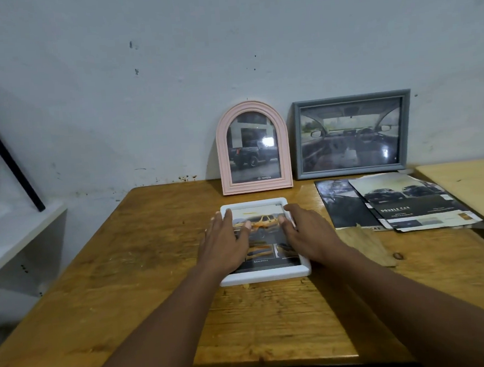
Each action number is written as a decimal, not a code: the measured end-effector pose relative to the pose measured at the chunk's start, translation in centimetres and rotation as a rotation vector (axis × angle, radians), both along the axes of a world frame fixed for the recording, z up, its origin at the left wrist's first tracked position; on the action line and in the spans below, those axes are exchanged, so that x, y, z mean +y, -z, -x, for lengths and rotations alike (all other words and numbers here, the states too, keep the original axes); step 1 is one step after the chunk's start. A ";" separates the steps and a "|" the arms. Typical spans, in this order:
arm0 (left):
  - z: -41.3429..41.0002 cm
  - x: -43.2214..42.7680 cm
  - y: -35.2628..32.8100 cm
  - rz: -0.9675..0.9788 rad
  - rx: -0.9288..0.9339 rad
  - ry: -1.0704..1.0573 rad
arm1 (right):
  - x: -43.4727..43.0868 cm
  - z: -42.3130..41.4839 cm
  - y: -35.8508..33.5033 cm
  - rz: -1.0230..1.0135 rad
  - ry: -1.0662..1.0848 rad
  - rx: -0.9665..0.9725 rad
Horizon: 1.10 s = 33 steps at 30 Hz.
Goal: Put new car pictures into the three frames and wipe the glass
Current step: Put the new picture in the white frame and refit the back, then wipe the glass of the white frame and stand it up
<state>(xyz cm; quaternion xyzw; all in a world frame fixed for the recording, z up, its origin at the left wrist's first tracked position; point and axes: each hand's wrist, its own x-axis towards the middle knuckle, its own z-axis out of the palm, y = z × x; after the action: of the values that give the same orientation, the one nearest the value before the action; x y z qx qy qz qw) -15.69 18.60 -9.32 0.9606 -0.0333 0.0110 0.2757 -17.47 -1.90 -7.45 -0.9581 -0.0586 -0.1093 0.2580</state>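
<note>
The wooden desk (126, 279) carries everything, pushed up against a scuffed pale wall. At its back right, the grey frame (351, 134) leans on the wall and shows a car interior behind glass that catches glare. Just in front of it lies a loose spread of car brochures (404, 202), some with cut edges, so there seem to be spare pictures to hand. Beside the grey frame, the pink arched frame (253, 147) also leans on the wall, holding a dark pickup photo. Both of these look filled, though whether those are the new prints I cannot tell, and nothing shows whether their glass has been wiped. The white frame (265, 239) lies flat near the middle of the desk, face up, with a yellow car page inside. The left hand (225, 242) rests on its left side and the right hand (308, 233) on its right, fingers (228, 216) stretched out flat over border and glass, pressing, not gripping anything. My reading is that the third picture is in and is being settled or squared. A tan piece that may be a cloth (364, 244) lies untouched beside the right forearm, so at least this frame's wipe, and standing it up with the others, appears left to do
</note>
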 end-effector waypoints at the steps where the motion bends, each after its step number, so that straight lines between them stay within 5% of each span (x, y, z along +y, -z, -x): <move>1: 0.1 -0.5 0.0 0.002 0.002 0.014 | -0.6 0.1 -0.4 0.002 0.007 -0.018; 11: 0.0 -2.6 0.3 0.000 -0.008 0.021 | -7.9 5.9 -1.2 0.411 0.099 0.116; 17: 0.4 -1.9 -0.7 0.120 0.000 0.011 | -7.4 5.9 -0.6 0.409 0.125 0.028; 19: -0.1 -1.1 -1.0 0.107 -0.028 0.012 | -7.4 5.4 -1.9 0.196 0.197 0.027; 21: -0.5 -0.4 -1.3 0.112 -0.052 0.026 | -7.4 4.4 -4.4 -0.298 0.307 0.055; 24: -1.0 0.3 -1.6 0.132 -0.058 0.014 | -7.0 2.1 -7.7 -1.110 0.420 0.398; 26: -1.4 0.6 -1.6 0.167 -0.053 0.025 | -6.0 0.9 -8.4 -1.261 0.352 0.582; 29: -2.1 0.7 -1.0 0.217 -0.062 0.063 | -3.4 -1.1 -8.0 -1.134 0.193 0.652; 33: -2.2 0.4 -0.1 0.225 -0.093 0.090 | 1.5 -5.1 -6.6 -0.426 -0.042 0.242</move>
<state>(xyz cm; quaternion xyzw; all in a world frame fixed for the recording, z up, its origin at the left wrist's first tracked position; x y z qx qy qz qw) -13.51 18.98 -9.18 0.9196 -0.0879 0.0466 0.3801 -12.35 -0.44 -0.84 -0.8868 -0.0231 0.0016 0.4617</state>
